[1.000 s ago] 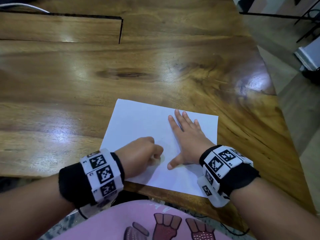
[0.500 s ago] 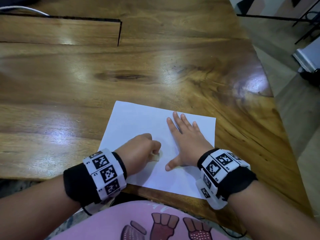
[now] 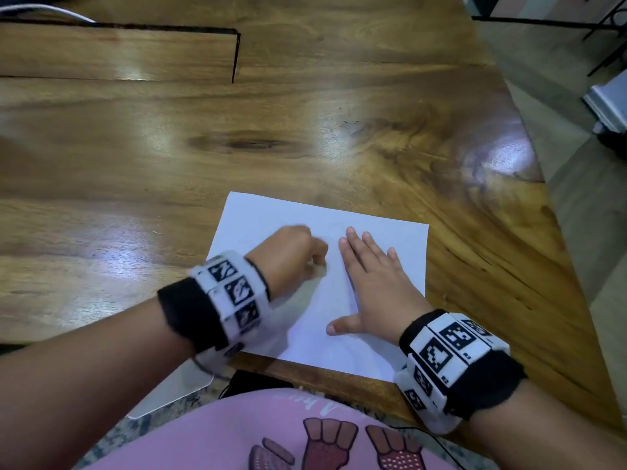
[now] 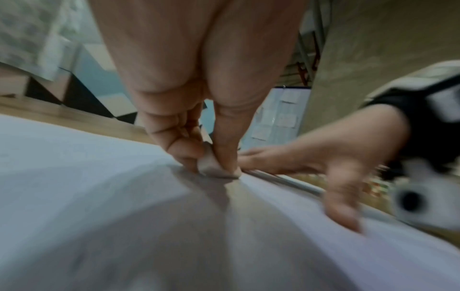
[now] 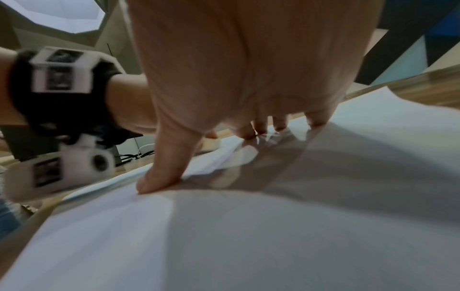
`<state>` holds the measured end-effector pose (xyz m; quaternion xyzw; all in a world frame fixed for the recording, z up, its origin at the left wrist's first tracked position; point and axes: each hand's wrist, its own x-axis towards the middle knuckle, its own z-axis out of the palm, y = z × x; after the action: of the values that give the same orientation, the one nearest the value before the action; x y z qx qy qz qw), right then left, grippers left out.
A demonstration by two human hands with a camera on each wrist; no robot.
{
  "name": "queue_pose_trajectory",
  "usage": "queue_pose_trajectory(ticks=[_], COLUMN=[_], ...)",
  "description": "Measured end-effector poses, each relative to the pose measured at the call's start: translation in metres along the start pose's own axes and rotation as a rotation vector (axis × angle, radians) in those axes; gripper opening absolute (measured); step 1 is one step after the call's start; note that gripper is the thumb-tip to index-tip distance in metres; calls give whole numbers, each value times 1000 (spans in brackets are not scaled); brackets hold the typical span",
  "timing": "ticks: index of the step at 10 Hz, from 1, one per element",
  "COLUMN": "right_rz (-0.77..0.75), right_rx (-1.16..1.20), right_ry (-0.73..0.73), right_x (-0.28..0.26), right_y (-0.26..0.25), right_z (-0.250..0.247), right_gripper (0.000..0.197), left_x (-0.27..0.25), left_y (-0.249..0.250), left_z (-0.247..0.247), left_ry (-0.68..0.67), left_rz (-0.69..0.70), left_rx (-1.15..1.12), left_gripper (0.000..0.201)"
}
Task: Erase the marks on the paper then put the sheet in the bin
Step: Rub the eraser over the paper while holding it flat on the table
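Note:
A white sheet of paper (image 3: 376,239) lies on the wooden table (image 3: 305,130) near its front edge. My left hand (image 3: 298,256) is curled over the middle of the sheet and pinches a small pale eraser (image 4: 211,165) against the paper (image 4: 74,177). In the left wrist view the eraser sits between thumb and forefinger, touching the sheet. My right hand (image 3: 373,283) lies flat on the paper with straight fingers, thumb spread, just right of the left hand. The right wrist view has its fingertips (image 5: 259,130) pressed on the sheet (image 5: 298,216). I see no marks on the paper, and no bin.
The table's right edge (image 3: 549,205) runs diagonally, with floor beyond it. A dark slot (image 3: 234,56) is cut into the tabletop at the far left. A white object (image 3: 610,100) stands on the floor at the far right. My pink shirt (image 3: 271,435) is at the front edge.
My left hand has slid away from me up the sheet with the eraser, and looks blurred by motion. The right hand stays flat in the same place on the paper.

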<state>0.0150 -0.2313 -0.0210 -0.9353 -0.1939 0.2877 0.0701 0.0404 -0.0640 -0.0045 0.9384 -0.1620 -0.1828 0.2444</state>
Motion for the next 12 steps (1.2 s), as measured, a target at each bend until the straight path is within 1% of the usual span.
queue_pose_trajectory(ticks=[1, 2, 3, 4, 5, 6, 7, 8, 9, 10, 11, 12], right_rz=[-2, 0, 6, 13, 15, 13, 13, 12, 14, 12, 12, 13], right_rx=[4, 0, -7, -17, -13, -8, -6, -2, -1, -1, -4, -4], right_ry=[5, 1, -2, -4, -2, 2, 0, -4, -6, -9, -10, -10], right_x=[1, 0, 1, 1, 1, 1, 1, 1, 1, 0, 0, 0], right_y=[0, -1, -1, -2, -2, -2, -2, -2, -2, -2, -2, -2], right_z=[0, 0, 0, -1, -1, 0, 0, 0, -1, -1, -1, -1], right_gripper=[129, 129, 129, 129, 130, 130, 130, 130, 130, 130, 129, 130], left_x=[-31, -31, -3, 8, -23, -47, -23, -3, -26, -51, -31, -12], left_y=[-5, -7, -9, -14, -16, -19, -18, -17, -18, -21, -22, -20], left_z=[12, 10, -1, -3, 13, 19, 6, -3, 4, 10, 2, -4], left_ry=[-111, -192, -61, 64, -62, -167, -75, 33, -60, -202, -136, -20], left_rz=[97, 121, 74, 22, 135, 151, 110, 22, 67, 107, 50, -54], left_rx=[28, 68, 38, 19, 29, 0, 21, 0, 19, 16, 1, -22], left_gripper=[9, 8, 8, 6, 7, 8, 8, 11, 9, 7, 8, 12])
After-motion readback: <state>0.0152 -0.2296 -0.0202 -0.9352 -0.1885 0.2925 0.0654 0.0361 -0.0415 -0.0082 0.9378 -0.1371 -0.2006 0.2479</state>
